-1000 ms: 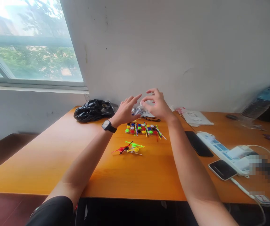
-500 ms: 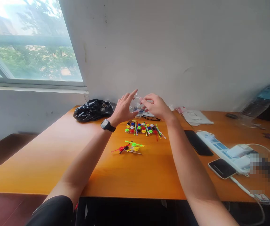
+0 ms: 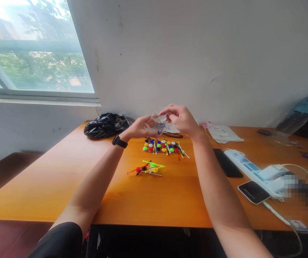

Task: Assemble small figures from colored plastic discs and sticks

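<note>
A small clear plastic bag (image 3: 156, 125) with blue plastic pieces in it hangs between my hands above the far part of the table. My left hand (image 3: 140, 127), with a black watch on its wrist, is closed around the bag's left side. From the right, my right hand (image 3: 180, 119) bends its fingers onto the bag's upper edge. Below them lie rows of coloured round plastic pieces (image 3: 159, 149) with thin coloured sticks laid across. Closer to me is a loose pile of coloured sticks and round pieces (image 3: 145, 168) in red, black, yellow, green and white.
A black plastic bag (image 3: 107, 126) sits at the back left by the wall. On the right are a dark phone (image 3: 227, 163), a white power strip (image 3: 246, 168), a second phone (image 3: 253, 192) and cables. A white packet (image 3: 222, 133) and a large bottle (image 3: 295, 114) lie behind them.
My left hand has lowered, and its spread fingers have closed on the clear bag. The blue pieces inside now show more plainly. My right hand has shifted slightly right and curled.
</note>
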Available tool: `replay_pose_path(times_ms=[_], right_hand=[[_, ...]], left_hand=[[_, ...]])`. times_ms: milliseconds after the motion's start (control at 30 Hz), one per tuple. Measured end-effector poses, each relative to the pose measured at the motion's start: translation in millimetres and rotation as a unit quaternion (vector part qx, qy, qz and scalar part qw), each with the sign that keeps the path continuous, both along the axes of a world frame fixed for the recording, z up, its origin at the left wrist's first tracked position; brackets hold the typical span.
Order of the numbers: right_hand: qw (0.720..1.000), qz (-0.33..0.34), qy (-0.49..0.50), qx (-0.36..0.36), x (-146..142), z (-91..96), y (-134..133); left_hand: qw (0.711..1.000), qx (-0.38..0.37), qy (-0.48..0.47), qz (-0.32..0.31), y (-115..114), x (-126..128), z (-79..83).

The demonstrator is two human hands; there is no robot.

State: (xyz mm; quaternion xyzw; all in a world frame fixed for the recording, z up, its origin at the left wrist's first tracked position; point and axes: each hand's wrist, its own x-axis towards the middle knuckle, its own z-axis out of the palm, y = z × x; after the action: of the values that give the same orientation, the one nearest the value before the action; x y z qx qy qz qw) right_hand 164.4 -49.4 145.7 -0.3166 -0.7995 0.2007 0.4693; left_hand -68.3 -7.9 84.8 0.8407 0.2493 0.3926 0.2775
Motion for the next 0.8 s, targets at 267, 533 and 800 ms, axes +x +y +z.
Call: replay_pose_path(times_ms=[267, 533, 800], right_hand=[[0.998, -0.038, -0.018, 0.047, 4.6, -2.6, 4.6], [0.985, -0.156, -0.025, 0.067, 4.8, -15.9, 20.8], [0.977, 0.007, -0.203, -0.060, -7.8, -23.5, 14.3]], left_hand=[[0.960, -0.235, 0.074, -0.130, -4.7, -13.0, 2.7], [0.954, -0.272, 0.085, -0.094, 11.3, -39.0, -8.2], [0.936, -0.341, -0.083, -0.018, 24.4, -70.4, -30.1]])
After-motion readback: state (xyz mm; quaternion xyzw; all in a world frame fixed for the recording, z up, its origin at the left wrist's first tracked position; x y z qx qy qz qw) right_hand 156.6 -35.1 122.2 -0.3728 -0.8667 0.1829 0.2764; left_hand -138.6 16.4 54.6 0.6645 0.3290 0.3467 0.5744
